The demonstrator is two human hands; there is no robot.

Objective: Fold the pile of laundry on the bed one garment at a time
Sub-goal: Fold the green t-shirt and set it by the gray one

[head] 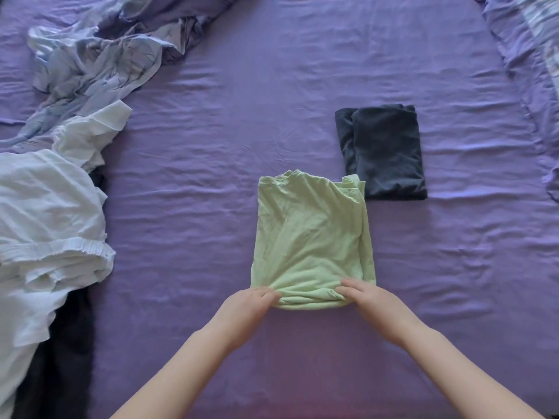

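Both forearms entered from the bottom edge of the frame and converged toward the lower centre. The left hand (248, 306) lay palm down, its fingers (270, 293) curled at the tips and pinching the near left corner of the green garment (308, 234). The right hand (373, 300) mirrored it, palm down, fingers gripping the near right corner. Both arms were bare, wrists straight.

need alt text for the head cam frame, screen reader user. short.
Two bare hands, left hand and right hand, grip the near edge of a partly folded light green shirt on a purple bed sheet. A folded dark garment lies just beyond the shirt to its right; unfolded white and pale blue laundry is heaped at the left.
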